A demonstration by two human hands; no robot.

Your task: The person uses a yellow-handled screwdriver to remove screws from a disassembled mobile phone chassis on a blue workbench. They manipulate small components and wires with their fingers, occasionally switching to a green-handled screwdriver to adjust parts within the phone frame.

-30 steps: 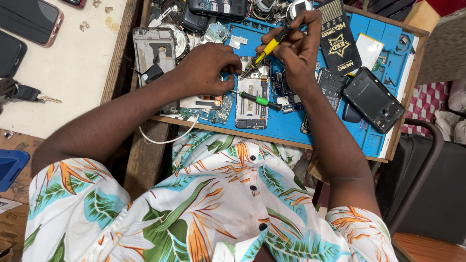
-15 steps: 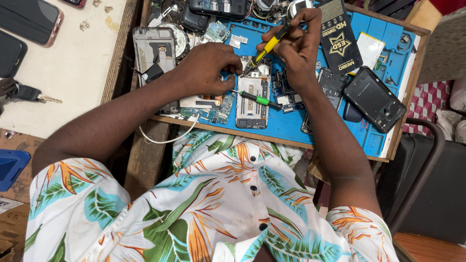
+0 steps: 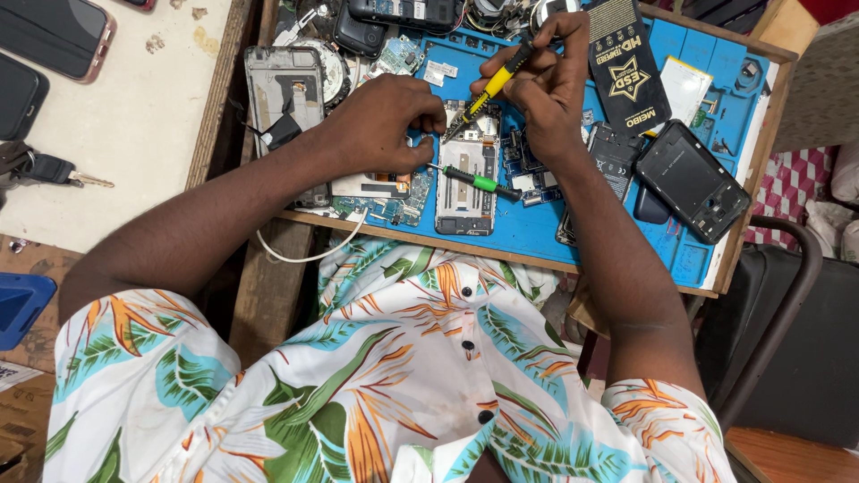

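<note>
Head view, straight down on a blue work mat (image 3: pixel 546 237) crowded with phone parts. Right hand (image 3: pixel 548 85) pinched around a yellow-handled screwdriver (image 3: pixel 490 87), shaft slanting down-left, tip set at the upper edge of an opened phone (image 3: pixel 467 179) lying near the middle of the mat. Left hand (image 3: pixel 380 125) curled, fingertips pressed at the phone's upper left corner, bracing it; nothing visibly enclosed in that hand. Green-handled screwdriver (image 3: pixel 474 182) lying loose across the phone's body, just below the working tip. Beside the phone on the left, a green circuit board (image 3: pixel 386 204) under the left palm; further left, a bare phone frame (image 3: pixel 284 94). To the right, a black phone back shell (image 3: pixel 691 179) and a dark antistatic pouch (image 3: pixel 628 63). Probably loosening or seating a small screw: best done with the driver more upright over the screw head, steady downward pressure, slow turns from the fingertips only, left fingers held firm against sliding. Worth shifting the green driver aside to avoid a knock, and parking any freed screw in a mat recess.
</note>
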